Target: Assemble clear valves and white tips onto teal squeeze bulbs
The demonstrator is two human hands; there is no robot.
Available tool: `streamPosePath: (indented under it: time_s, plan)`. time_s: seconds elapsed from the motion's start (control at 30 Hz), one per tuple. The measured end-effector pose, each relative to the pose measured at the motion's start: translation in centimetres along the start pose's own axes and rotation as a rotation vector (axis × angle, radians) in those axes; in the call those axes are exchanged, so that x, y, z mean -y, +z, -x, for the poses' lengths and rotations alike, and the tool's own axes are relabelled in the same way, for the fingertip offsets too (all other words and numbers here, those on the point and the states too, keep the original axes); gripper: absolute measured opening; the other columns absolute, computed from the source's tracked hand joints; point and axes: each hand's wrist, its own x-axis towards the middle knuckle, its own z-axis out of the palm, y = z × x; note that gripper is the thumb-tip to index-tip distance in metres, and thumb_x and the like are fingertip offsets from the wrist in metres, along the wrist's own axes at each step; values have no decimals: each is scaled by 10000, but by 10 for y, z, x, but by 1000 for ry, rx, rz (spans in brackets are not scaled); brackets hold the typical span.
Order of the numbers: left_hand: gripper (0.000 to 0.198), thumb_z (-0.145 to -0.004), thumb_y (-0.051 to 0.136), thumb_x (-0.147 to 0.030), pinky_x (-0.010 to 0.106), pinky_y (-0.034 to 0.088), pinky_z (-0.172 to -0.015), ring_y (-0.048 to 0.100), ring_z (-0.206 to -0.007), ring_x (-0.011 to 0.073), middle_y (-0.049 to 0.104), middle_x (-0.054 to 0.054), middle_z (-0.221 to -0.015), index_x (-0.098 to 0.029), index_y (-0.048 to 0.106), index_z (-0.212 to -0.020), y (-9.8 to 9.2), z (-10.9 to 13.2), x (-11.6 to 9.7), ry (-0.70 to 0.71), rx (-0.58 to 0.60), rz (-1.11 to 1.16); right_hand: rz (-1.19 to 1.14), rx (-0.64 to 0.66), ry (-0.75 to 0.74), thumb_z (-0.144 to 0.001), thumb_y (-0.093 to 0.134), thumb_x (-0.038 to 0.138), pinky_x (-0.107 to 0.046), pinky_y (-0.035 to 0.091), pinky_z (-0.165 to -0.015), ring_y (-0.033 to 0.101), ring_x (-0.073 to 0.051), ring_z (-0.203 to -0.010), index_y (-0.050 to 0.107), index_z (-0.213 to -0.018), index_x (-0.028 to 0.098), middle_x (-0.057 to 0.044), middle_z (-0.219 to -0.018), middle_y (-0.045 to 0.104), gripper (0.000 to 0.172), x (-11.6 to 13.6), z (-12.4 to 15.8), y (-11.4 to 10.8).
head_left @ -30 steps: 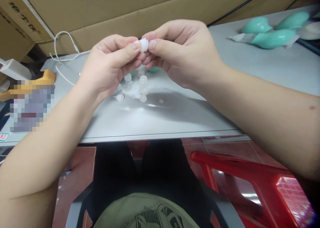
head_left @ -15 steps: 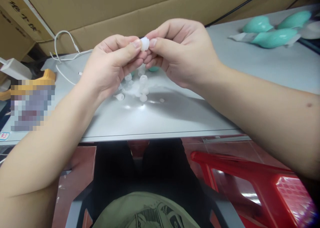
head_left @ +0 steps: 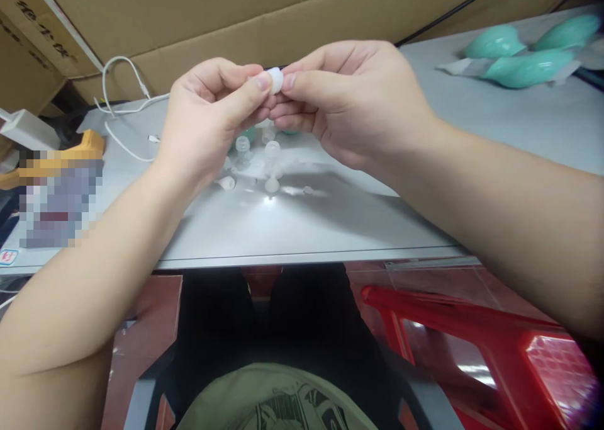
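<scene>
A small white plastic piece, round like a cap (head_left: 275, 80), is pinched between both hands above the table. My left hand (head_left: 214, 99) grips its left side with thumb and forefinger. The fingertips of my right hand (head_left: 340, 93) close on its right side; what lies behind them is hidden. Below the hands, several small clear and white plastic parts lie on the table, among them a threaded clear piece (head_left: 242, 144), a pale round piece (head_left: 272, 184) and a cone-shaped tip (head_left: 228, 182). Parts of green objects show behind the fingers.
On the grey table (head_left: 302, 238), several mint-green bulbs (head_left: 531, 68) lie at the back right. White cables (head_left: 106, 90), a charger (head_left: 31, 128) and a yellow object (head_left: 92, 147) are at left. Cardboard (head_left: 236, 14) stands behind; a red stool (head_left: 453, 329) is below right.
My right hand has shifted slightly to the right and turned a little. The cap-like piece stays pinched between both hands and has tilted slightly.
</scene>
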Motion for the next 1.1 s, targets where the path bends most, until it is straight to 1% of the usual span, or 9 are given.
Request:
streamPosePath:
  time_s: [0.27,0.37,0.53,0.67,0.73,0.87,1.0,1.03,1.1]
  plan:
    - [191,-847,952,-270,398,686,-888,771,-814,184,784,-30,-869,-347,807,-749,1,2,-3,9,20,44,-19,-2,28,-837,849,299,-447,645,-983,731,-271,-994,699,-805,281,-78,-979,746,155,1,1,0]
    - [188,-869,910,-233,372,687,-887,776,-820,184,786,-26,-859,-324,797,-750,1,1,-5,-24,16,51,-46,11,44,-842,839,300,-438,634,-984,726,-258,-977,689,-819,275,-78,-977,742,154,1,0,0]
    - [184,-907,854,-187,319,680,-844,770,-797,163,787,-16,-837,-271,781,-761,3,3,-7,-64,2,86,-70,-11,60,-787,857,272,-430,645,-970,720,-246,-919,718,-870,298,-44,-956,756,164,0,-2,-2]
    - [153,-953,826,-184,260,658,-814,759,-802,133,786,-17,-847,-240,794,-815,4,6,-7,-70,3,122,-29,30,91,-813,857,310,-503,624,-1090,751,-285,-1034,753,-879,316,-22,-981,782,123,1,-2,-7]
    - [163,-949,825,-164,249,650,-793,753,-787,126,785,-15,-843,-233,793,-806,3,5,-5,-60,7,130,-20,55,111,-849,851,329,-494,597,-1160,753,-279,-1113,774,-915,309,-15,-1044,795,103,1,-2,-9]
    - [151,-913,896,-238,300,652,-810,753,-805,150,784,-16,-842,-267,800,-800,-2,0,1,-22,9,96,-21,46,149,-841,877,377,-453,557,-1232,746,-258,-1196,792,-958,304,1,-1128,801,162,1,-2,-10]
    - [269,-766,1034,-386,424,655,-829,755,-821,209,792,-11,-830,-289,784,-790,-5,-3,4,22,57,34,-6,16,157,-777,920,404,-498,551,-1236,748,-287,-1211,776,-883,310,-1,-1112,803,202,-1,-5,-10]
    - [275,-776,1029,-394,437,650,-828,753,-826,212,792,-6,-832,-280,780,-806,-5,-2,4,33,69,12,11,22,149,-760,931,410,-521,560,-1220,747,-303,-1206,765,-853,315,-6,-1094,804,213,-1,-5,-11]
    - [201,-891,944,-365,441,639,-849,750,-859,200,790,-4,-860,-259,775,-865,-6,-1,2,51,82,-52,73,35,128,-735,951,431,-557,594,-1162,752,-325,-1153,746,-808,330,-17,-1028,801,241,0,-6,-13]
